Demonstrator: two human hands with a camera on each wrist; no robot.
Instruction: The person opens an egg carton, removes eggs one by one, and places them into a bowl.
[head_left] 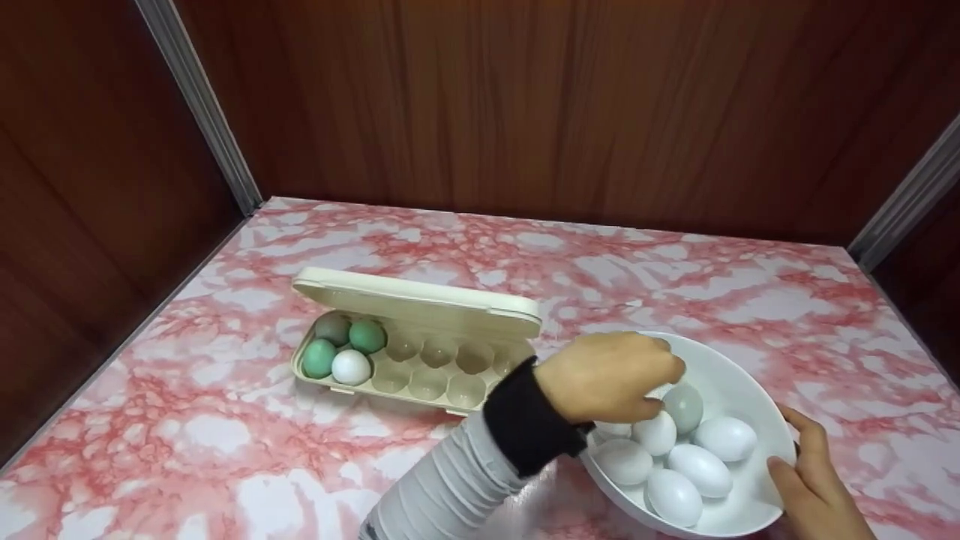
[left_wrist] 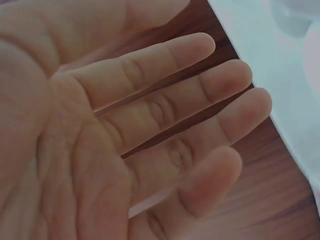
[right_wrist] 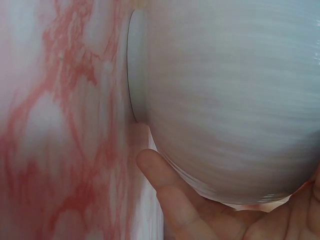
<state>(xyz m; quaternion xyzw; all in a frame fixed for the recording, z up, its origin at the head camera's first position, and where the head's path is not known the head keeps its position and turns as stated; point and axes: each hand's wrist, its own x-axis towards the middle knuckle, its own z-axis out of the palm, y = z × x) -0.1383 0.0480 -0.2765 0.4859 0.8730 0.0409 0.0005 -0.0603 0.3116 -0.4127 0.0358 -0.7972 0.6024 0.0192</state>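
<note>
My left hand (head_left: pixel 611 377) is over the left side of a white bowl (head_left: pixel 739 375). In the left wrist view its fingers (left_wrist: pixel 160 110) are extended and slightly apart, with nothing held. Several white eggs (head_left: pixel 700 470) and a pale green egg (head_left: pixel 683 408) lie in the bowl; the hand hides part of the inside. At the bowl's right side my right hand (head_left: pixel 817 476) grips the rim, thumb at the edge and fingers against the outer wall (right_wrist: pixel 225 100).
Left of the bowl, a cream egg carton (head_left: pixel 420 405) has its lid (head_left: pixel 420 292) raised. Its left end holds two green eggs (head_left: pixel 367 336), a grey-green egg (head_left: pixel 332 328) and a white egg (head_left: pixel 351 367). Brown wooden panels (head_left: pixel 525 112) enclose the red-and-white marbled table (head_left: pixel 202 450).
</note>
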